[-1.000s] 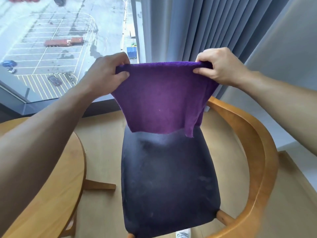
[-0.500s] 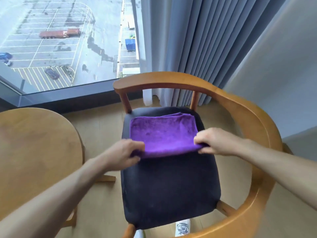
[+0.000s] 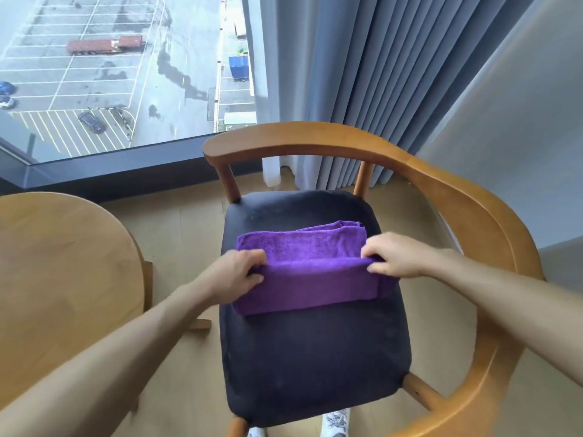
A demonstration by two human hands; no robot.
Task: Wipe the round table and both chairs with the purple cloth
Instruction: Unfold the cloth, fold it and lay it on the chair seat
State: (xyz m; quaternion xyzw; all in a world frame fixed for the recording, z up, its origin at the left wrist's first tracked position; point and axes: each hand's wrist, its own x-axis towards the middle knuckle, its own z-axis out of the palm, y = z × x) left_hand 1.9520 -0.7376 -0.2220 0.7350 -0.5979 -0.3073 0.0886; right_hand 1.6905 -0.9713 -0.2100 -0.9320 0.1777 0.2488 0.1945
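A purple cloth lies folded on the black seat of a wooden armchair. My left hand grips the cloth's left end, fingers curled over the fold. My right hand pinches the right end of the same fold. The folded edge is lifted a little and drawn toward me over the lower layer. The round wooden table stands to the left of the chair. Only this one chair is in view.
A floor-to-ceiling window looks down on a car park behind the table. Grey curtains hang behind the chair, with a wall to the right. Pale wood floor separates table and chair. My shoes show under the seat.
The cloth went from hanging in the air between both hands to lying on the seat. Both hands then drew its near edge toward me, folding it over.
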